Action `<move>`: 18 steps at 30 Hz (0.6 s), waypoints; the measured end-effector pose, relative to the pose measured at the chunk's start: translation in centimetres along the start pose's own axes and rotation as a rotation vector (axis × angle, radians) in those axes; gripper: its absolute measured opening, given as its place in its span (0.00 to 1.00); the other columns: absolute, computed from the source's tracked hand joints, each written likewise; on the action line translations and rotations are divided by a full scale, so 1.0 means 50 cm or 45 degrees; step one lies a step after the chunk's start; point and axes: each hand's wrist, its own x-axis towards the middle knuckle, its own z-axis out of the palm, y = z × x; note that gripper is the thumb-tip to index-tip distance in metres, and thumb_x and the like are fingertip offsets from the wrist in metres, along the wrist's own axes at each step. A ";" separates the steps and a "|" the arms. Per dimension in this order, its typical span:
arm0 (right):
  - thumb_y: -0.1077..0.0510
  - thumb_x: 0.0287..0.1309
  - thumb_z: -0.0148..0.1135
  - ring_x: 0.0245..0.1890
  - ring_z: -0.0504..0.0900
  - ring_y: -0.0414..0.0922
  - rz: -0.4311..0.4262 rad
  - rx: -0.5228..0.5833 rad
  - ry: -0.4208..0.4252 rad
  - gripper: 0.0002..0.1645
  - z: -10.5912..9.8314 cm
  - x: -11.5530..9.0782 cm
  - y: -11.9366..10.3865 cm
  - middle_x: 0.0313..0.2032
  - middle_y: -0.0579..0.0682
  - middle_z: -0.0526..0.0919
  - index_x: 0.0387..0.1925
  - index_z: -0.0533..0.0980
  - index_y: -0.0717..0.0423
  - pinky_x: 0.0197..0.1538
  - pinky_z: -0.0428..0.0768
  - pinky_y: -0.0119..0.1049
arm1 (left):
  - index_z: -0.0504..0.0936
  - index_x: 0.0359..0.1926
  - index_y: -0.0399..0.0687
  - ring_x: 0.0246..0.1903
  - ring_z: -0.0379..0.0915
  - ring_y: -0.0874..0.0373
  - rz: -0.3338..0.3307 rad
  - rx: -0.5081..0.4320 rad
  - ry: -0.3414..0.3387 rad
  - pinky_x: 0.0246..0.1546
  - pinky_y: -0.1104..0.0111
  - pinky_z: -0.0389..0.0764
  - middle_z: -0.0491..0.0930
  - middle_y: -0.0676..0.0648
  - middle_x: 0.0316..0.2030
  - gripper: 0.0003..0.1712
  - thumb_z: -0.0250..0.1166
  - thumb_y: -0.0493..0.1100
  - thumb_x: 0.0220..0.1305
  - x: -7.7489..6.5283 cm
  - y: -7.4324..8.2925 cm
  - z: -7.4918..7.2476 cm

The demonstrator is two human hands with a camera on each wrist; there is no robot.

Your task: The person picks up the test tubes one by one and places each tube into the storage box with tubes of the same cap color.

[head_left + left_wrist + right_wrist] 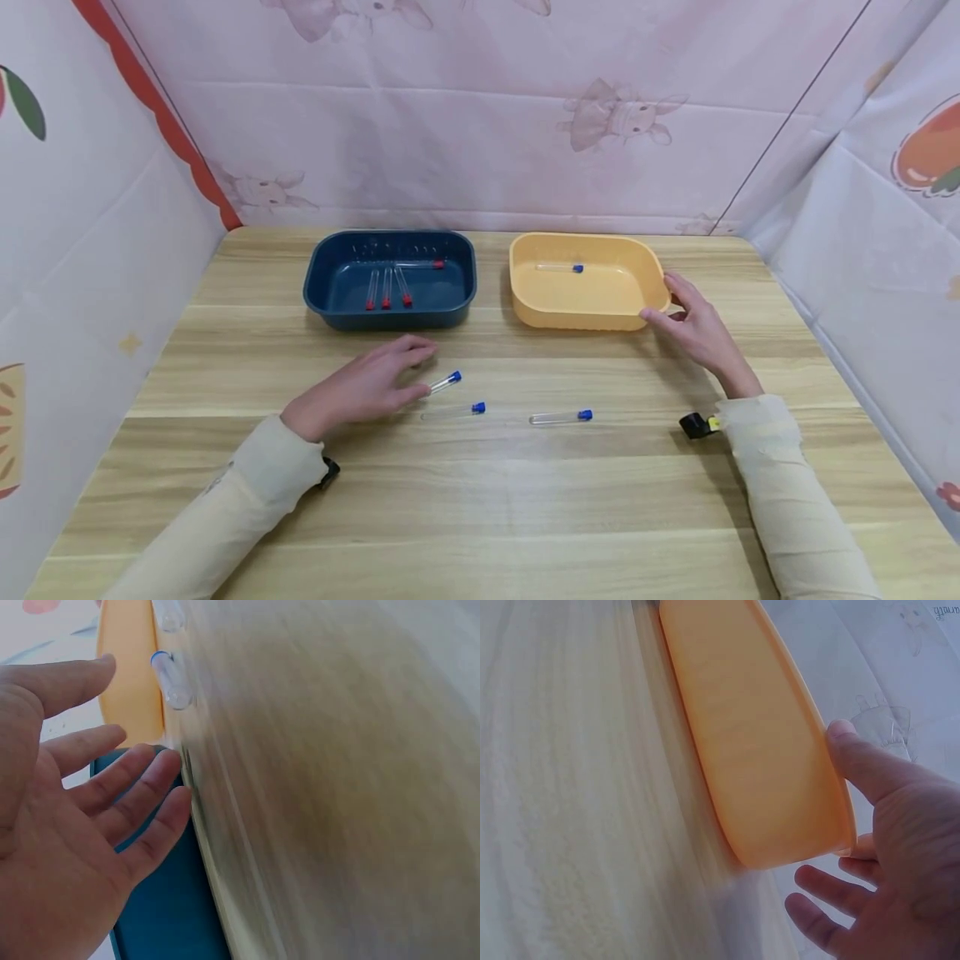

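My left hand (367, 383) hovers low over the table, fingers spread and holding nothing. Its thumb overlaps the lower end of a blue-capped test tube (448, 382) in the head view; the left wrist view shows a gap between thumb and fingers. Just in front lies a second blue-capped tube (453, 412), with a third tube (561, 418) farther right. At the yellow basin (577, 319), my right hand (697, 325) grips the right front corner, thumb on the rim (819, 712) and the index finger around the end. One blue-capped tube (558, 267) lies inside that basin.
A navy basin (390, 320) stands left of the yellow one, with several red-capped tubes (387, 287) in it. Printed cloth (480, 150) hangs behind the wooden table (480, 517) and along both sides.
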 end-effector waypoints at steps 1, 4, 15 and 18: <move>0.63 0.68 0.68 0.69 0.64 0.67 0.003 0.000 -0.001 0.43 0.000 0.000 -0.001 0.77 0.71 0.54 0.76 0.58 0.72 0.45 0.70 0.14 | 0.70 0.76 0.50 0.68 0.67 0.48 -0.006 -0.001 -0.012 0.67 0.45 0.71 0.67 0.47 0.72 0.37 0.69 0.51 0.71 0.003 0.001 0.001; 0.62 0.68 0.68 0.70 0.63 0.66 0.014 -0.002 -0.004 0.44 0.000 -0.002 -0.006 0.77 0.70 0.54 0.76 0.57 0.71 0.46 0.70 0.14 | 0.70 0.76 0.48 0.65 0.69 0.48 -0.003 0.002 -0.038 0.66 0.46 0.72 0.67 0.46 0.71 0.37 0.69 0.50 0.71 0.008 0.002 0.004; 0.60 0.67 0.69 0.71 0.64 0.64 0.015 -0.018 0.003 0.44 -0.001 -0.002 -0.003 0.77 0.67 0.56 0.77 0.59 0.68 0.48 0.73 0.20 | 0.73 0.73 0.46 0.53 0.73 0.53 0.010 0.021 -0.048 0.60 0.54 0.79 0.73 0.46 0.64 0.34 0.69 0.48 0.71 0.021 0.006 0.015; 0.59 0.67 0.70 0.71 0.64 0.63 0.021 -0.017 0.000 0.45 -0.003 -0.003 -0.003 0.77 0.66 0.56 0.77 0.59 0.67 0.49 0.75 0.25 | 0.74 0.72 0.46 0.54 0.73 0.53 0.006 0.028 -0.039 0.60 0.54 0.79 0.74 0.46 0.64 0.32 0.70 0.47 0.70 0.023 0.007 0.018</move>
